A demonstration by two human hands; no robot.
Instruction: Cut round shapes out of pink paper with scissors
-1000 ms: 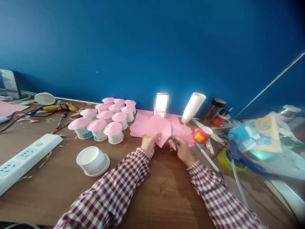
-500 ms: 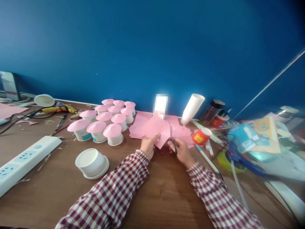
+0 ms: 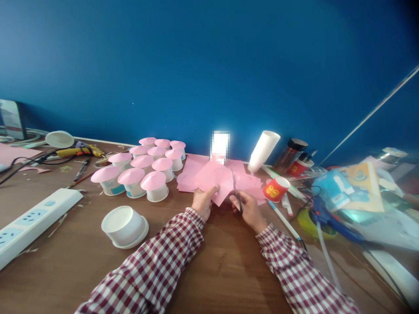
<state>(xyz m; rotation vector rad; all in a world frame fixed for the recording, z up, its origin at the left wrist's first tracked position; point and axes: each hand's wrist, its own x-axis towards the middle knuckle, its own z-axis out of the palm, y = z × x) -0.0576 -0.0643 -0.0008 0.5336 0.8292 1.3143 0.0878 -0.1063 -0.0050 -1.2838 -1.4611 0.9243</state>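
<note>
Left hand (image 3: 203, 201): head view; the fingers are curled with the thumb on top, pinching the near-left edge of the pink sheet (image 3: 214, 179). The checked sleeve runs back toward 7 o'clock.
Right hand (image 3: 249, 210): closed around the handles of the scissors (image 3: 236, 192), just at 3 o'clock of the left hand.
Scissors: the blades point toward 12 o'clock and meet the sheet's right edge. Whether they are parted cannot be told.
Pink sheet: held between both hands just above the table (image 3: 229, 266), over a loose paper pile (image 3: 193, 168) at 12 o'clock.
Pink-capped cups (image 3: 144, 168): a cluster at 10 o'clock of the left hand.
White cup (image 3: 123, 224): upside down, alone at 8 o'clock of the left hand.
Power strip (image 3: 32, 218): far out at 9 o'clock.
Red cup (image 3: 276, 187): tipped over, at 2 o'clock of the right hand.
Cup stack (image 3: 263, 150): leaning at 1 o'clock, by the blue wall (image 3: 209, 65).
</note>
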